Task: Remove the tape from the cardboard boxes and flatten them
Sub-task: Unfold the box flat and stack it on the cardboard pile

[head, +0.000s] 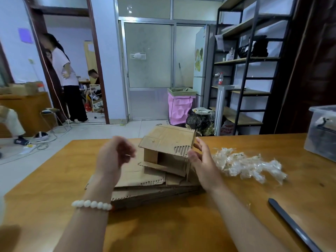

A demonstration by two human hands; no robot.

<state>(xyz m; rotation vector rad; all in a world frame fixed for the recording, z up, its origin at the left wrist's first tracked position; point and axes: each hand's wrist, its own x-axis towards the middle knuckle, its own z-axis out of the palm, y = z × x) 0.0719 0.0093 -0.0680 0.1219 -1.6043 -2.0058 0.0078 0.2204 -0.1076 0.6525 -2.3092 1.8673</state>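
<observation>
A small brown cardboard box [167, 142] lies on its side, open towards me, on a stack of flattened cardboard [145, 188] on the wooden table [54, 179]. My right hand [203, 160] presses its straight fingers against the box's right edge. Left of the box hovers my left hand [114, 153], blurred, its fingers loosely curled and apart from the cardboard. I wear a white bead bracelet on that wrist. A heap of crumpled clear tape [247, 164] lies right of the box.
A dark knife-like tool [292, 224] lies near the table's front right. A clear plastic bin [321, 131] stands at the right edge. Beyond the table are a pink-lined waste bin [180, 104], black shelving [245, 70] and people in a doorway at the left.
</observation>
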